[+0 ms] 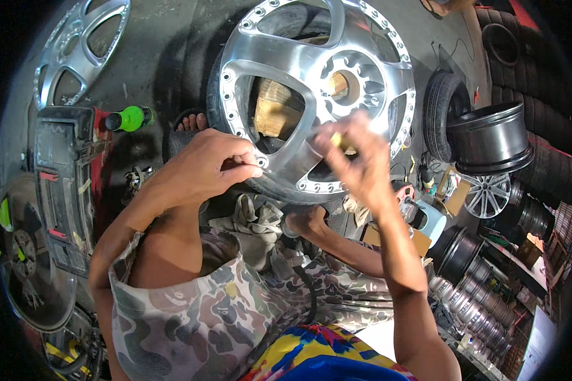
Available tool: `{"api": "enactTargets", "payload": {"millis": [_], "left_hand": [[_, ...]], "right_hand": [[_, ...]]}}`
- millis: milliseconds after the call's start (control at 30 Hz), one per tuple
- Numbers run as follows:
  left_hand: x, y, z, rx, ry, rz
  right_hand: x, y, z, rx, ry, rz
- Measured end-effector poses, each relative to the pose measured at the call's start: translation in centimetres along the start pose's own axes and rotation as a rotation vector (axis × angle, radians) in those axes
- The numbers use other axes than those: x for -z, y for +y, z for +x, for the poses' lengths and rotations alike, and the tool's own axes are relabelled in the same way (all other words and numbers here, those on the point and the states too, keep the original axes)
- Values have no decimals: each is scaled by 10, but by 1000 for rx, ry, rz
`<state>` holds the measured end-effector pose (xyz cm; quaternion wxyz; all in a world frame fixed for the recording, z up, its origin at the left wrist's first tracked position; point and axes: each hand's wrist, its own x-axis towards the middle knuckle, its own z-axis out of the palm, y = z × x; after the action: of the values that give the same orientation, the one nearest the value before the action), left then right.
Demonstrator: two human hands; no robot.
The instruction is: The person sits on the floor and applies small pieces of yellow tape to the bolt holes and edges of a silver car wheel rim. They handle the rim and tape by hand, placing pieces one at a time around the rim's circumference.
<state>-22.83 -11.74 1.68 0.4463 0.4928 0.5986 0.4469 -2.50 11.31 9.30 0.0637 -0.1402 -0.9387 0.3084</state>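
A large silver wheel face [283, 58] with broad spokes and a ring of bolt holes lies in front of me, resting over a tyre. My left hand [211, 164] is closed at its near left edge, thumb and fingers pinched together beside a bolt hole. Whatever small thing may be between those fingertips is hidden. Above the lower spoke is my right hand [364, 159], smeared by motion, with its fingers bent around a small yellow thing [337, 140] too blurred to name. Through the wheel's openings a piece of brown cardboard or wood [278, 109] shows.
To the left stand a black and red toolbox [65, 184], a green bottle [131, 119] and another silver wheel face [73, 47]. On the right are a tyre [442, 114], a dark wheel barrel [492, 138], a cardboard box [452, 190] and several stacked rims [467, 305]. My bare feet flank the wheel.
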Motion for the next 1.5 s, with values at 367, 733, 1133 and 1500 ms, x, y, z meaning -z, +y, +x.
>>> {"api": "enactTargets", "payload": {"millis": [367,733,1133,1500], "left_hand": [[3,1,1,-71,89,-56],[9,0,-2,-15,26,51],[11,1,-2,-24,50,54],[41,-7,30,-216,321,556]], "right_hand": [[23,32,72,67,-91,-221],[21,21,38,-126,-109,-37],[15,14,31,-95,-49,-155],[-2,-19,-24,-331,-143,-14]]}}
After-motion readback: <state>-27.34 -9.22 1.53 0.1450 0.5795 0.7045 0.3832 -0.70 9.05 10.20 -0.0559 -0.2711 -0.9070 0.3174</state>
